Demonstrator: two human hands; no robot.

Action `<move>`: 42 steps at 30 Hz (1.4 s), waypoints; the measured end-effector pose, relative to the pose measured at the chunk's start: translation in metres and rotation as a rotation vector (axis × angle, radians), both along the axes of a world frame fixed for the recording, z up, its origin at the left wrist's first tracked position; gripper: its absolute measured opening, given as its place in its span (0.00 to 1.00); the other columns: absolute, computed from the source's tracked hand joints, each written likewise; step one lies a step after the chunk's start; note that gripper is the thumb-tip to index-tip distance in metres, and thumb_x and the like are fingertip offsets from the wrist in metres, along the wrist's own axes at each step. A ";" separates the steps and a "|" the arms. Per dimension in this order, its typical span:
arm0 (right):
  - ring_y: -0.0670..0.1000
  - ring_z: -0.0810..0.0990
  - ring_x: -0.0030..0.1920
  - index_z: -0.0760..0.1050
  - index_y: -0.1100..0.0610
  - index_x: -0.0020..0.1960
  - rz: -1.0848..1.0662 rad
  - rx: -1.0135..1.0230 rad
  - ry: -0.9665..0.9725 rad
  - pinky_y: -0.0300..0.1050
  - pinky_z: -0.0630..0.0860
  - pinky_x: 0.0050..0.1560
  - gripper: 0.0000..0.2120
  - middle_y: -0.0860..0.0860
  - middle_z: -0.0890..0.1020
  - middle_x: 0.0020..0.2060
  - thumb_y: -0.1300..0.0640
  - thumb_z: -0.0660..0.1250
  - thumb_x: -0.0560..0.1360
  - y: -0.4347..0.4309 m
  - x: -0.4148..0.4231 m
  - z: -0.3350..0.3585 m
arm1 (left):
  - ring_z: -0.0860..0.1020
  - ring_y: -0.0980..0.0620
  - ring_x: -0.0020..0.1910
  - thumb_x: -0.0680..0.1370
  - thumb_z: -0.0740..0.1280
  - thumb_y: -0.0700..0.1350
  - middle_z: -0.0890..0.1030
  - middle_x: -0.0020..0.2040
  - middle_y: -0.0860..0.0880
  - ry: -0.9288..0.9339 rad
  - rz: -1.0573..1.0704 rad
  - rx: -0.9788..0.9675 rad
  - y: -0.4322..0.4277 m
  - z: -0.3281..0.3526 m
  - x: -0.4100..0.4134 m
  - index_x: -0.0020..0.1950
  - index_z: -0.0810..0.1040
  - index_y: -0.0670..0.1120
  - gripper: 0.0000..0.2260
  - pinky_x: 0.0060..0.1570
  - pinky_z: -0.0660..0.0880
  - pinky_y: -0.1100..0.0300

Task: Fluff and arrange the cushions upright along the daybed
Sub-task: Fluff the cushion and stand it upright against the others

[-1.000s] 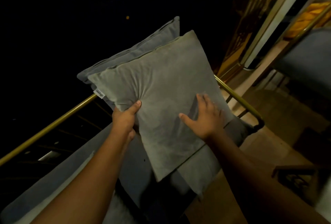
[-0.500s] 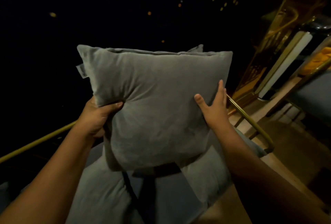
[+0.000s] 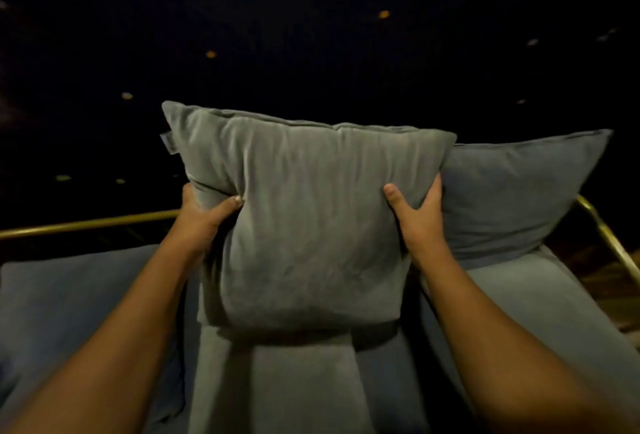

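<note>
Fingers of both hands hidden behind gripped grey cushion (image 3: 304, 225)

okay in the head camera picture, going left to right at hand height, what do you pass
Brass rail → left hand → grey cushion held between the hands → right hand → blue cushion → brass corner rail.

Dim, warm-lit night scene with a black background

Light falls from the wearer's side onto the grey cushion (image 3: 304, 225) and both forearms, leaving everything behind black except a few small orange specks (image 3: 383, 14). A soft shadow sits under the cushion on the seat (image 3: 301, 381). The brass rail (image 3: 86, 224) catches a dull gleam. The picture is soft and grainy, the forearms smear towards the lower corners, and the rail bends at the edges.
</note>
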State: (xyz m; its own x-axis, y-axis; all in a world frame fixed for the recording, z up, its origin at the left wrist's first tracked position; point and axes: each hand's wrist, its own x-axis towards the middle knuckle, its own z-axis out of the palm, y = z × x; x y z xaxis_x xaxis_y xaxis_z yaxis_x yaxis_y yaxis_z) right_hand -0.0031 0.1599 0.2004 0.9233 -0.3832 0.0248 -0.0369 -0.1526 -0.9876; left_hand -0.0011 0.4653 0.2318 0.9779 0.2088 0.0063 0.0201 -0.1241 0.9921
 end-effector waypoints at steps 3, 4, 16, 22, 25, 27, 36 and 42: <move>0.53 0.63 0.73 0.48 0.50 0.77 0.047 -0.087 -0.033 0.54 0.63 0.72 0.54 0.51 0.60 0.75 0.32 0.70 0.62 0.044 0.023 0.002 | 0.69 0.50 0.67 0.71 0.72 0.54 0.68 0.71 0.50 0.015 0.032 0.152 0.046 -0.004 0.013 0.73 0.59 0.52 0.35 0.64 0.68 0.50; 0.53 0.62 0.73 0.46 0.51 0.78 0.055 -0.108 -0.034 0.52 0.62 0.72 0.55 0.52 0.59 0.76 0.33 0.70 0.61 0.056 0.031 0.001 | 0.68 0.50 0.68 0.70 0.71 0.58 0.67 0.72 0.50 0.023 0.042 0.198 0.060 -0.006 0.019 0.73 0.59 0.54 0.36 0.65 0.68 0.49; 0.40 0.58 0.66 0.40 0.50 0.78 0.097 -0.274 0.004 0.34 0.57 0.64 0.55 0.52 0.55 0.75 0.46 0.76 0.65 0.140 0.101 -0.045 | 0.65 0.54 0.68 0.76 0.68 0.46 0.64 0.74 0.48 0.160 0.157 0.194 0.137 -0.082 0.078 0.75 0.53 0.47 0.34 0.62 0.66 0.59; 0.55 0.60 0.74 0.39 0.46 0.77 0.141 -0.296 0.155 0.49 0.62 0.69 0.55 0.54 0.56 0.75 0.45 0.76 0.66 0.164 0.112 -0.097 | 0.63 0.46 0.72 0.75 0.68 0.52 0.60 0.76 0.49 0.418 0.109 0.100 0.155 -0.139 0.094 0.76 0.47 0.53 0.38 0.66 0.66 0.51; 0.56 0.60 0.74 0.40 0.47 0.77 0.135 -0.322 0.210 0.49 0.61 0.69 0.55 0.55 0.56 0.75 0.47 0.77 0.66 0.163 0.112 -0.113 | 0.70 0.42 0.67 0.67 0.71 0.58 0.68 0.71 0.46 0.488 0.120 0.225 0.170 -0.159 0.089 0.73 0.55 0.54 0.39 0.61 0.72 0.39; 0.57 0.60 0.73 0.40 0.47 0.77 0.118 -0.344 0.228 0.50 0.62 0.69 0.55 0.56 0.56 0.74 0.47 0.77 0.65 0.162 0.111 -0.118 | 0.68 0.42 0.67 0.66 0.72 0.53 0.67 0.70 0.42 0.411 0.228 0.307 0.170 -0.162 0.086 0.73 0.57 0.47 0.40 0.64 0.70 0.46; 0.59 0.52 0.75 0.50 0.40 0.75 0.268 -0.691 0.156 0.55 0.58 0.72 0.43 0.52 0.50 0.76 0.43 0.72 0.69 0.161 0.112 -0.118 | 0.55 0.47 0.75 0.71 0.72 0.52 0.51 0.77 0.43 0.079 0.256 0.436 0.147 -0.142 0.092 0.77 0.46 0.44 0.45 0.69 0.55 0.62; 0.61 0.63 0.71 0.50 0.46 0.77 0.245 -0.671 0.377 0.58 0.65 0.70 0.44 0.57 0.57 0.74 0.49 0.73 0.70 0.164 0.087 -0.127 | 0.57 0.39 0.75 0.67 0.74 0.57 0.47 0.78 0.42 0.211 0.077 0.567 0.154 -0.131 0.119 0.77 0.44 0.45 0.50 0.71 0.62 0.43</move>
State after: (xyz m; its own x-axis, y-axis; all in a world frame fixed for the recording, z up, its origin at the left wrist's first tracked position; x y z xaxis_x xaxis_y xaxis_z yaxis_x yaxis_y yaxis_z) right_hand 0.0835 0.3235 0.0733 0.9712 -0.1833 -0.1525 -0.2384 -0.7553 -0.6105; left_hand 0.1182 0.6198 0.1008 0.9525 0.2997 -0.0552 0.2390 -0.6223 0.7454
